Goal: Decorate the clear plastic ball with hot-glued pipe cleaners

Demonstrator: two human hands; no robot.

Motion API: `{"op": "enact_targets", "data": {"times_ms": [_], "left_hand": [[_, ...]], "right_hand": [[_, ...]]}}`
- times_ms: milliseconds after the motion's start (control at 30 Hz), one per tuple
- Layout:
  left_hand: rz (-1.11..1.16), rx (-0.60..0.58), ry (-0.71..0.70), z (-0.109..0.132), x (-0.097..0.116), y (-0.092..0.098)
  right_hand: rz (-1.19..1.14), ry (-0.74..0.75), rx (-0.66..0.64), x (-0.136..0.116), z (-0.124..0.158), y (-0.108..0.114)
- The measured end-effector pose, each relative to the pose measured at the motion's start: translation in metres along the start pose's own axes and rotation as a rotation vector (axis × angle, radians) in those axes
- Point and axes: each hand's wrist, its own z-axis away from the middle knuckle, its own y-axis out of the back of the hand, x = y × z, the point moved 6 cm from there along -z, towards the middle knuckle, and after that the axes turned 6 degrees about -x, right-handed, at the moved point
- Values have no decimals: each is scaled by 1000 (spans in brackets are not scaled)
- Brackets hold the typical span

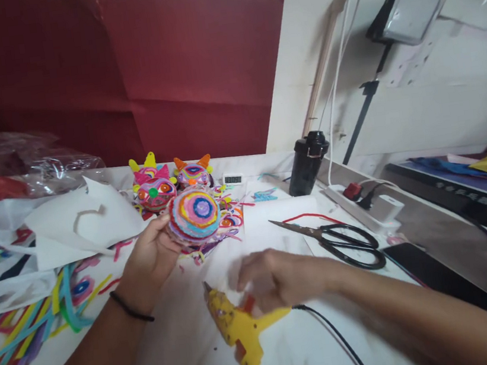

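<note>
My left hand [153,254] is closed around a round disc [196,212] coiled in rings of pink, orange, yellow and blue fuzzy pipe cleaner, tilted with its ringed face towards me. My right hand [278,278], blurred by motion, is just above a yellow hot glue gun [235,324]; its fingers are loosely curled and apart, with no object seen in them. The glue gun lies on its side, nozzle pointing up-left, a clear glue stick out of its rear and a black cord at its handle. Colourful animal-face ornaments [155,194] stand behind the disc.
Black-handled scissors [350,243] lie to the right, near a dark phone [435,277] and a power strip [363,208]. A black bottle [308,165] stands at the back. Loose pipe cleaners [34,335] and cut white sheets [82,221] cover the left side.
</note>
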Motion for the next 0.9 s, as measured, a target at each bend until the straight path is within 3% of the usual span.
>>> {"op": "enact_targets", "data": {"times_ms": [100,200,367,467,567,700,900], "left_hand": [[-109,-53,53,1,-19,-1],[-182,-91,106,4,-39,-2],[-204,-152,187,11,-64,-6],[-196,-168,214,13,-68,-7],[-191,-210,224,14,-69,-11],[-179,-308,228,18,-70,-21],[-182,-329,224,20,-70,-25]], "right_hand": [[30,33,-34,-22,18,-16],[-45,-18,28,-21,26,-22],[-157,-393,443,34,44,-7],[-288,-484,570,60,50,-2],[-471,-449,554,66,46,-1],[-594,-306,515,53,38,1],[-698,-265,533,49,35,-2]]}}
